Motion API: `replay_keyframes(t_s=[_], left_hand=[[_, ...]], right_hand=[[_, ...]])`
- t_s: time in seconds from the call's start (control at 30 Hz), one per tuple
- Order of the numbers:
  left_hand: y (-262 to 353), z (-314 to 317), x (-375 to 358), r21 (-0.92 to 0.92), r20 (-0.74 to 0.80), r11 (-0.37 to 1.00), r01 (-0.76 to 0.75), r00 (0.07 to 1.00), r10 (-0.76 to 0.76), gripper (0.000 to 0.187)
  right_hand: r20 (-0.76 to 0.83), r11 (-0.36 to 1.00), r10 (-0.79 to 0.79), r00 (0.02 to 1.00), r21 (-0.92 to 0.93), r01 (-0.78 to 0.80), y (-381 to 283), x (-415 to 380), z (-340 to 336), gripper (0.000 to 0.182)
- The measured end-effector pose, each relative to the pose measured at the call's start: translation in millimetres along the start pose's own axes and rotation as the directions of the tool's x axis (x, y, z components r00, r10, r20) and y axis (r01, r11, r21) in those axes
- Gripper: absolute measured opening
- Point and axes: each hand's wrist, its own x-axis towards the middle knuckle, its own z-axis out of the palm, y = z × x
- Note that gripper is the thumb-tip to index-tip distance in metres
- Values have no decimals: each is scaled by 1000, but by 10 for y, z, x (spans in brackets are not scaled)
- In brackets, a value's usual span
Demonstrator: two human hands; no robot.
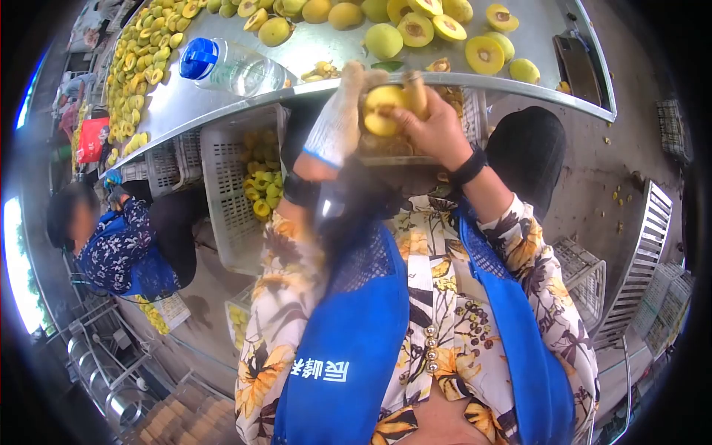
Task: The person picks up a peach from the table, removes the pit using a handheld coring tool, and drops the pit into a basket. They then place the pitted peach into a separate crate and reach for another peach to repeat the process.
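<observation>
A cut yellow peach [383, 111] is held between my two hands just past the table's near edge. My left hand [343, 111], in a white knit glove, is closed against its left side, with part of the fingers behind the fruit. On the other side my bare right hand [439, 127] grips the peach, its thumb pressed on the cut face. Whether a small tool is also in the right hand, I cannot make out. Below the hands is a crate [386, 160] with scraps in it. Peach halves [415, 30] and whole peaches [384, 41] lie on the table beyond.
A water bottle [241, 70] with a blue cap lies on the metal table [319, 52]. Many cut halves [144, 52] are heaped at left. A white crate [230, 200] with peach pieces stands below on the left. Another person [122, 245] sits further left.
</observation>
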Motion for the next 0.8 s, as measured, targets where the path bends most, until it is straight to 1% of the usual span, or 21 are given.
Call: replay_keyframes(t_s=[0.03,0.07,0.13,0.17,0.2,0.23,0.27,0.3,0.33,0.4,0.43,0.47,0.57,0.63,0.67,0.77,0.8], left_hand=[[-92,27,22,-148,-63,983,-110,993,102,72],[-135,38,33,-344,22,920,-185,978,205,66],[-272,133,62,-84,-160,941,-328,936,313,63],[-382,177,90,56,-240,924,-378,894,380,62],[-499,145,191,-48,-345,927,-372,877,334,56],[-463,177,230,-150,-446,911,-384,849,284,51],[-434,159,194,-360,-440,871,-334,884,157,50],[-381,159,160,-555,-407,784,-278,913,36,50],[-382,143,165,-570,-441,765,-301,897,24,47],[-372,141,124,-330,-505,886,-326,854,126,47],[-359,154,95,-201,-521,924,-326,834,181,47],[-309,188,62,-62,-492,933,-355,824,281,47],[-293,235,87,-193,-471,914,-358,851,234,46],[-307,281,71,-60,-483,915,-399,814,323,46],[-317,308,71,7,-483,909,-417,795,368,46],[-381,345,114,-84,-471,830,-552,756,455,38],[-374,359,111,-116,-474,832,-543,766,434,37]], right_hand=[[-50,984,98,994,157,-89,-2,14,53,48],[4,891,174,985,425,-159,-276,-29,52,39],[5,752,369,930,586,-301,-250,-84,190,30],[21,665,458,889,655,-358,-205,-112,250,26],[5,745,415,910,573,-342,-130,-152,310,26],[-42,882,352,935,349,-317,-59,-162,323,27],[-69,957,281,957,99,-274,5,-181,331,28],[-73,965,200,977,-160,-210,35,-186,328,30],[-99,939,29,995,-337,-61,-66,-231,299,32],[-24,913,109,994,-394,-110,-199,-274,252,32],[7,896,153,988,-423,-136,-221,-286,234,32],[21,888,132,991,-447,-109,-191,-290,224,31],[52,867,77,996,-496,-41,-110,-296,209,31],[48,866,52,997,-500,-21,-112,-296,192,30],[42,860,67,997,-508,-37,-108,-300,190,28],[36,859,107,994,-506,-74,-101,-317,206,24],[41,868,119,992,-489,-84,-103,-331,211,22]])
